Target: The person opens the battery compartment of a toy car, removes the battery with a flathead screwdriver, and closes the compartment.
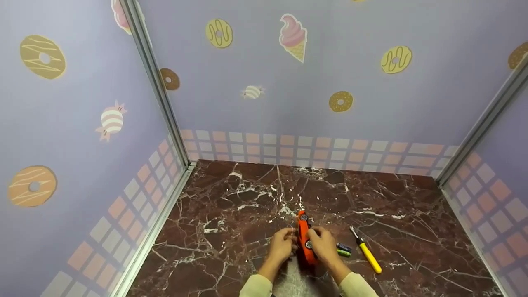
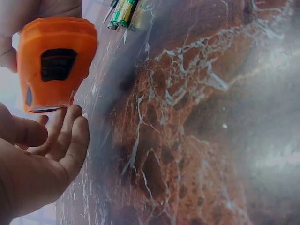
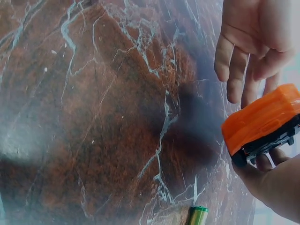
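An orange-red toy car (image 1: 303, 232) is tipped on its side in the head view, wheels facing the right hand. My right hand (image 1: 324, 245) grips the car, thumb against its wheel side. In the right wrist view the car (image 3: 262, 123) is held off the marble top, its dark underside partly covered by the right fingers. My left hand (image 1: 282, 246) is just left of the car with fingers loosely bent. The left wrist view has those fingertips (image 2: 74, 112) right at the car's lower edge, not wrapped round it.
Two green-and-dark batteries (image 1: 343, 250) lie beside the right wrist. Farther right is a screwdriver (image 1: 370, 256) with a yellow handle, tip pointing away. White crumbs dot the dark red marble surface (image 1: 412, 247). Lilac panels (image 1: 264, 115) with sweets printed on them enclose three sides.
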Tool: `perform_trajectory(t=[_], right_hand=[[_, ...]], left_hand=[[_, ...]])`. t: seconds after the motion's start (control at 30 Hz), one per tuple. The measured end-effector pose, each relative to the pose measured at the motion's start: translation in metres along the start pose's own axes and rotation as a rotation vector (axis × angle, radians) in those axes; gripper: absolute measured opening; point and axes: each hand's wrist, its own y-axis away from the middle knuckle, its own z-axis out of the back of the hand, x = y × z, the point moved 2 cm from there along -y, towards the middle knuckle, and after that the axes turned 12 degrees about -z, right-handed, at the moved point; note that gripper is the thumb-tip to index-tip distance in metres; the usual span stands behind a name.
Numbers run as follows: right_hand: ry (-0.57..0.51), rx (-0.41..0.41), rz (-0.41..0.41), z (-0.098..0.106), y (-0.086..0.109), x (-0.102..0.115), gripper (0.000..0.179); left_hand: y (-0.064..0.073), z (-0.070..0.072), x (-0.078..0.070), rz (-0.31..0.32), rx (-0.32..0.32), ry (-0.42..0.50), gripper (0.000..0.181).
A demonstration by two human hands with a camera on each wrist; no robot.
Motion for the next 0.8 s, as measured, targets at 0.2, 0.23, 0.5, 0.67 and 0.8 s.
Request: perform_trajectory(t=[0.2, 0.23, 0.5, 0.67, 0.8], right_hand=[[-0.074, 0.040, -0.019, -0.0006, 0.0010, -0.0013, 0.033], [-0.095, 0.050, -0.028, -0.0007, 0.0007, -0.0022, 0.031], [-0.198, 0.097, -0.080, 0.0005, -0.0018, -0.0050, 0.028], [-0.234, 0.116, -0.081, 0.0012, 0.0001, -0.0032, 0.026], [-0.233, 0.114, -0.072, 0.0014, 0.0009, -0.0019, 0.027]], left_hand=[[-0.0013, -0.0011, 0.0051, -0.104, 0.008, -0.044, 0.025], [-0.0012, -0.0009, 0.0062, -0.100, 0.008, -0.037, 0.025], [0.0005, -0.0014, 0.0079, 0.021, 0.045, 0.068, 0.033], [0.0011, -0.0029, 0.0076, 0.079, 0.024, 0.111, 0.034], [-0.0001, -0.0032, 0.0070, 0.095, 0.005, 0.121, 0.033]])
